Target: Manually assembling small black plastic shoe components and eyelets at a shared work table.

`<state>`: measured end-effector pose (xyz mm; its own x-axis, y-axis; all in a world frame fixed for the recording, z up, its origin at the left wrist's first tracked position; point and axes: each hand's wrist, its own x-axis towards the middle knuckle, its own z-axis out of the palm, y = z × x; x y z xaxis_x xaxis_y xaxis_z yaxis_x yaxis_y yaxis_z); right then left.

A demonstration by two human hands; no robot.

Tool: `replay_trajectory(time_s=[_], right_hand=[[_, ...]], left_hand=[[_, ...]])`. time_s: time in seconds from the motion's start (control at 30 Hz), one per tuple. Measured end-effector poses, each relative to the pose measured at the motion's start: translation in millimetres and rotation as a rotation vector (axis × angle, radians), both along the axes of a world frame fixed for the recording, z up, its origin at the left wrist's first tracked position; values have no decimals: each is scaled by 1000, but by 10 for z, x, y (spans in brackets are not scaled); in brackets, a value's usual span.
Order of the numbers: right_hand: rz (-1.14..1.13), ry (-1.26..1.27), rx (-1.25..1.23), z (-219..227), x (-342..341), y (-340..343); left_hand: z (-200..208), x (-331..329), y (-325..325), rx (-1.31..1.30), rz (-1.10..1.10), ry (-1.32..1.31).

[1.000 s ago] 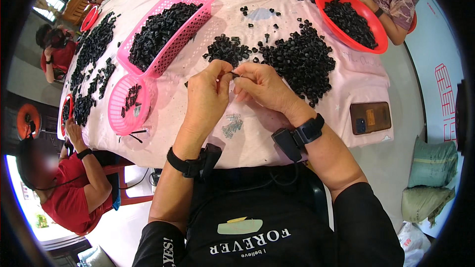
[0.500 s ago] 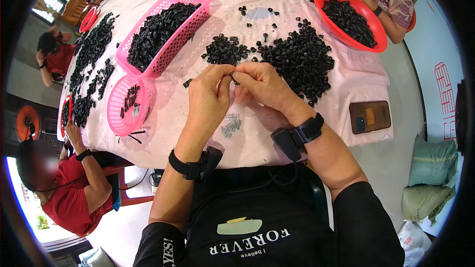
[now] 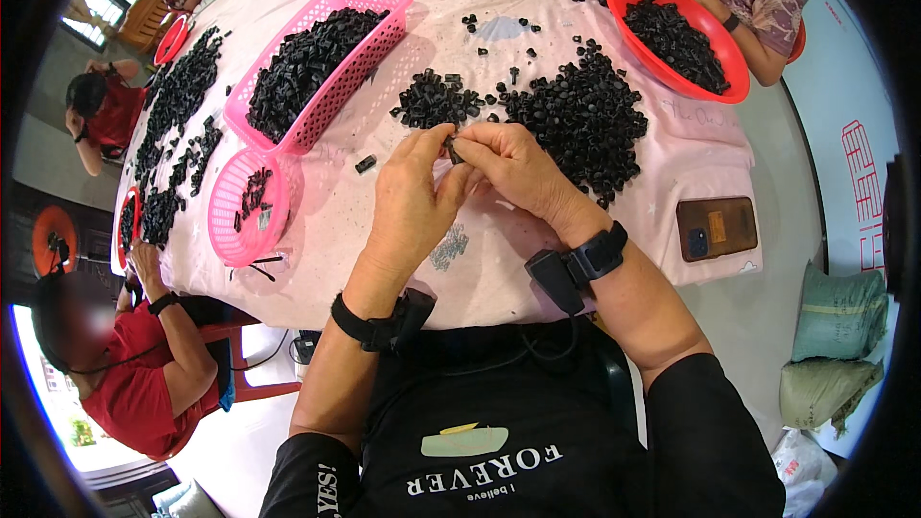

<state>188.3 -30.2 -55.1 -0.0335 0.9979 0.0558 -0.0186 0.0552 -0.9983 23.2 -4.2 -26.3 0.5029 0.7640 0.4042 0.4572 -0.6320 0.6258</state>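
Over the table's near middle my two hands meet at their fingertips around a small black part, mostly covered by fingers. My left hand pinches it from the left, its thumb lower down. From the other side my right hand grips it between thumb and forefinger. A small heap of black parts lies just beyond my fingertips. The larger pile of black pieces spreads to the right. One loose black cylinder rests left of my left hand.
A pink rectangular basket full of black parts stands left, beside a round pink basket with a few slim pieces. A red basin of parts stands at right, near a phone. Other people sit around the table.
My left hand has shifted slightly right and turned, its thumb moving down and away from the forefinger tip. More of the black part shows between the fingers. My right hand stays almost still.
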Motion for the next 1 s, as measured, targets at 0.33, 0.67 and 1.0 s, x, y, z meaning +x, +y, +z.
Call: replay_trajectory(time_s=[0.33,0.67,1.0], right_hand=[[10,97,-44,47,1,-21],[3,90,3,20,9,0],[42,-19,17,-7,7,-1]], left_hand=[[1,-1,-1,-10,-17,-40],[22,-25,12,-7,-26,-10],[38,-37,29,-75,36,-108]])
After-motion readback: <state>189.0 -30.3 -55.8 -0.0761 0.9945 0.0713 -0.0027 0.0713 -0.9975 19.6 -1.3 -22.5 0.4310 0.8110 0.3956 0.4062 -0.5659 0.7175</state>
